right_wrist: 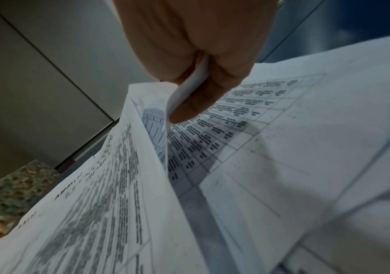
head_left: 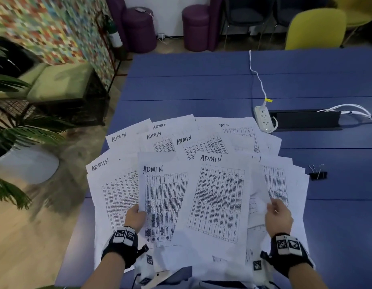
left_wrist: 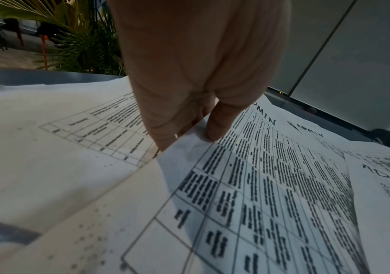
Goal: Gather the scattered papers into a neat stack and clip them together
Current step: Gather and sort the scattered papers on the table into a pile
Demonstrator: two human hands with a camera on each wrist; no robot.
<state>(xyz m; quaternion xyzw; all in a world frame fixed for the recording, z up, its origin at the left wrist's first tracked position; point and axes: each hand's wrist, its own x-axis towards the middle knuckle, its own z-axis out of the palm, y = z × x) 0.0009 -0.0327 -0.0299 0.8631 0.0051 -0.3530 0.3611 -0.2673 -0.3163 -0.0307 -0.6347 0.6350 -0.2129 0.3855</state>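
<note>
Several white printed sheets (head_left: 160, 140) headed ADMIN lie fanned and overlapping on the blue table (head_left: 201, 80). My left hand (head_left: 135, 215) pinches the left edge of one sheet (head_left: 162, 197), thumb on top, fingers beneath; the left wrist view shows that left hand (left_wrist: 189, 129) on the paper edge (left_wrist: 247, 185). My right hand (head_left: 276, 213) pinches the right edge of another sheet (head_left: 220, 197), lifted and curled; in the right wrist view the right hand (right_wrist: 189, 92) grips that curled sheet (right_wrist: 123, 185). A black binder clip (head_left: 317, 174) lies right of the papers.
A white power strip (head_left: 264, 118) with its cable and a black cable slot (head_left: 306, 119) sit beyond the papers on the right. Yellow chairs (head_left: 314, 30) and purple stools (head_left: 195, 26) stand past the far edge; a potted plant (head_left: 18, 130) is on the left.
</note>
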